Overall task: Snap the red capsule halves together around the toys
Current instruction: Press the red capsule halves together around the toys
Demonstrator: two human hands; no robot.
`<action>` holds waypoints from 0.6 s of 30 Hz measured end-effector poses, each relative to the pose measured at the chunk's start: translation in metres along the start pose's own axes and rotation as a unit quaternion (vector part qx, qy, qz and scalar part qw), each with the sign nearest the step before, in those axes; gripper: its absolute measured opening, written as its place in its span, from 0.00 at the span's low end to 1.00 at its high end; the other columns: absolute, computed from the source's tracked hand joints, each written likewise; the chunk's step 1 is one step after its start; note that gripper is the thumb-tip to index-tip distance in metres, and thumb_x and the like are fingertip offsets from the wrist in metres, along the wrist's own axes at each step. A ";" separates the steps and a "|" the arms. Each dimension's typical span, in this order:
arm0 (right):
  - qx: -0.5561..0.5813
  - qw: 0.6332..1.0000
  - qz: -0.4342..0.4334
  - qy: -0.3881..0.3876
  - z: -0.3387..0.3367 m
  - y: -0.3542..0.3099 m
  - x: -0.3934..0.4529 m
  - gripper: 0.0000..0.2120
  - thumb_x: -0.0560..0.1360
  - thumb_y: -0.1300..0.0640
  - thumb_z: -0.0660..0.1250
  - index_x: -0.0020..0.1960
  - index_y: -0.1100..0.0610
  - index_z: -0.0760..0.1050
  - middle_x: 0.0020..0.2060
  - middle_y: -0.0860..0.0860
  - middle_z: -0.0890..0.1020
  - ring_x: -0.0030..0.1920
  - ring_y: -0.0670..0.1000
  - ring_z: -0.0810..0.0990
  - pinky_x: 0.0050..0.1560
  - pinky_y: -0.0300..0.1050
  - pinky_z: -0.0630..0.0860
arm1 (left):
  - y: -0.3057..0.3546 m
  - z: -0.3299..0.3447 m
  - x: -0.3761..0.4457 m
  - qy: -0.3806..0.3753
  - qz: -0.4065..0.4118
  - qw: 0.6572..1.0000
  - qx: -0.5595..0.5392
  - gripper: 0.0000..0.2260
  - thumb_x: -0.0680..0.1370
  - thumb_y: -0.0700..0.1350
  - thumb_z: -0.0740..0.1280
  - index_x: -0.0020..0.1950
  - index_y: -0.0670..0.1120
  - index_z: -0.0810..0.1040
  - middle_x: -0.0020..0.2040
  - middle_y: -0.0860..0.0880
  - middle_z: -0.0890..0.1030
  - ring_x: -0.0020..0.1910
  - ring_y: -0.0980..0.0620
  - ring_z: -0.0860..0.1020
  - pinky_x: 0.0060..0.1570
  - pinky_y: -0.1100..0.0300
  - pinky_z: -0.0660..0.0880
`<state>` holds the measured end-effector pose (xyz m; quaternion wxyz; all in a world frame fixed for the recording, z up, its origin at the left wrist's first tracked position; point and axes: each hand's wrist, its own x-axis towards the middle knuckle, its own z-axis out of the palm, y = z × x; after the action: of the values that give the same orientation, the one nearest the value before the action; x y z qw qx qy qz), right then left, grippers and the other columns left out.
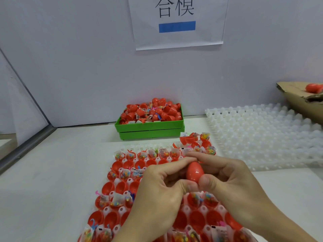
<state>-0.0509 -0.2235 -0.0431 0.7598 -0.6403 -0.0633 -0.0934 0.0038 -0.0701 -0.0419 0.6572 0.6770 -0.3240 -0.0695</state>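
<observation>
Hands met low in the middle of the view, above a white tray (111,208) filled with red capsule halves (116,186), some empty and some carrying small bagged toys (124,174). Between them sat a closed red capsule (194,172), egg-shaped, its narrow end pointing toward twelve o'clock. The left hand (157,187) came in from seven o'clock, its fingers (176,164) curled over the capsule's left side and its thumb tucked under near the wide end. The right hand (234,177) came in from four o'clock, its fingers wrapped round the capsule's right side and its thumb pressed against the wide end just beside the left thumb. Both sets of fingers were clamped on the capsule, which was held clear of the tray. At twelve o'clock from the hands, against the wall, stood a green bin (150,127) heaped with loose red halves and bagged toys. At two o'clock lay a bare white tray (262,133) of empty cups on the tabletop (52,172), and beyond it, at the right edge, a cardboard box (297,98) held another red capsule (312,87). A paper sign (178,21) hung on the wall.
</observation>
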 end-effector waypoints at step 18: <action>-0.006 0.995 -0.003 0.103 0.009 0.005 -0.001 0.15 0.67 0.49 0.70 0.52 0.49 0.85 0.41 0.58 0.86 0.42 0.56 0.87 0.41 0.39 0.82 | -0.002 -0.004 0.003 0.090 0.058 0.991 0.076 0.21 0.68 0.36 0.78 0.53 0.57 0.81 0.48 0.54 0.84 0.49 0.54 0.84 0.47 0.66 0.79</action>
<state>-0.0505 -0.2142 -0.0465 0.7579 -0.6318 0.0139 -0.1617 0.0094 -0.0685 -0.0424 0.6331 0.7088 -0.3062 0.0551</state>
